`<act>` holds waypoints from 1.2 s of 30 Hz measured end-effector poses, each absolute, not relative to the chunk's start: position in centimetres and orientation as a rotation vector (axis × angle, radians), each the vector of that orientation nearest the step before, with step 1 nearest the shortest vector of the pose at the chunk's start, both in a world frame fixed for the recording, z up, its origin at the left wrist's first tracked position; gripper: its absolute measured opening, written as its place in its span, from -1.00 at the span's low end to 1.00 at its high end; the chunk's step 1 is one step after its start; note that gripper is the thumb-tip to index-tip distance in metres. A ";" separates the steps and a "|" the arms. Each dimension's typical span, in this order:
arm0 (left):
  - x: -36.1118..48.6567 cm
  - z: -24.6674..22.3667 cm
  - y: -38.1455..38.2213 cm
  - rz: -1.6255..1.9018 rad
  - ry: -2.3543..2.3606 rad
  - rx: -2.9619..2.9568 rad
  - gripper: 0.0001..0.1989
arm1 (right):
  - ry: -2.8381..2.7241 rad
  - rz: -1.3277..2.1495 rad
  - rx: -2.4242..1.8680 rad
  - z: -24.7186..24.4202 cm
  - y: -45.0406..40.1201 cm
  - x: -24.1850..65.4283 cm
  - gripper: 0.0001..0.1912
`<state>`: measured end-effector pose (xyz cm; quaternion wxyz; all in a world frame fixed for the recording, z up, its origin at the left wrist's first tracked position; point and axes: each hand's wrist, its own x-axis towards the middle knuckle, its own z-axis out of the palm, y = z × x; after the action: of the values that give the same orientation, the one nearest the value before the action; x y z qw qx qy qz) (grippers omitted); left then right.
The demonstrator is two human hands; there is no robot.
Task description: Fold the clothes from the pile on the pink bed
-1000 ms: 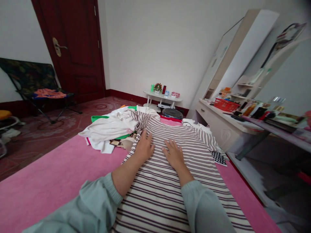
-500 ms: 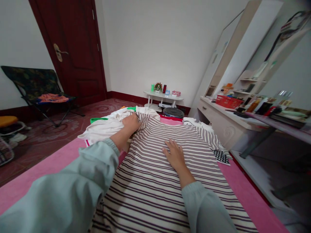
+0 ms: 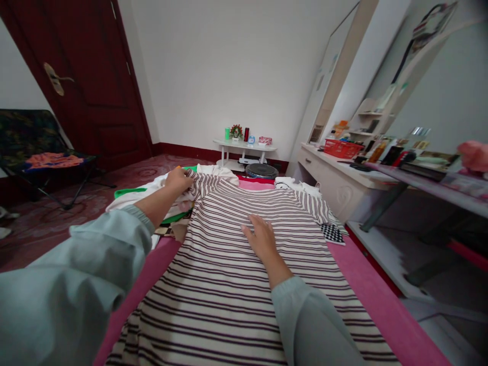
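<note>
A white T-shirt with dark stripes (image 3: 229, 269) lies spread across the pink-covered surface (image 3: 366, 274), its neck end away from me. My left hand (image 3: 178, 182) is closed on the end of its left sleeve, over a heap of clothes. Flat on the upper chest of the shirt rests my right hand (image 3: 263, 239), fingers extended. The right sleeve (image 3: 316, 206) lies spread out, with a black-and-white checked cloth (image 3: 333, 234) by its end.
A heap of white and green clothes (image 3: 129, 198) sits on the left, other white clothes (image 3: 297, 185) at the far right. A dressing table (image 3: 343, 188) with a red basket (image 3: 343, 148) stands right. A folding chair (image 3: 41, 152) is left, near a dark red door (image 3: 87, 91).
My left hand has drawn the sleeve outward to the left, straightening it and uncovering more of the clothes beneath. My right hand stays flat on the shirt. The view has turned slightly right.
</note>
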<state>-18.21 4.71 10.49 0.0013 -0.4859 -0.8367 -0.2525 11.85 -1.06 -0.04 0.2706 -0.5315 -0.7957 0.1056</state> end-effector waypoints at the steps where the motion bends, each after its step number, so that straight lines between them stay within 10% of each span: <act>1: -17.8 10.8 4.8 -0.758 -2.577 -1.540 -0.69 | -2.103 0.306 -1.429 0.0 -1.0 11.9 -0.52; 16: -2.7 10.6 3.1 -1.070 -1.773 -2.776 -0.43 | -1.559 0.719 -1.163 -1.4 1.2 13.1 -0.40; 28: -13.3 6.8 -15.0 -0.326 -2.362 -2.670 -0.59 | -1.552 0.828 -1.252 -0.2 1.5 13.0 -0.56; 36: -13.6 7.8 -20.7 -0.549 -2.518 -3.269 -0.63 | -1.458 1.220 -1.293 1.0 2.7 11.2 -0.74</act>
<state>-13.64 -20.66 7.84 -0.4886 -0.6851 -0.5278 -0.1151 11.15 2.69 1.00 0.4088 -0.5134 -0.5785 0.4844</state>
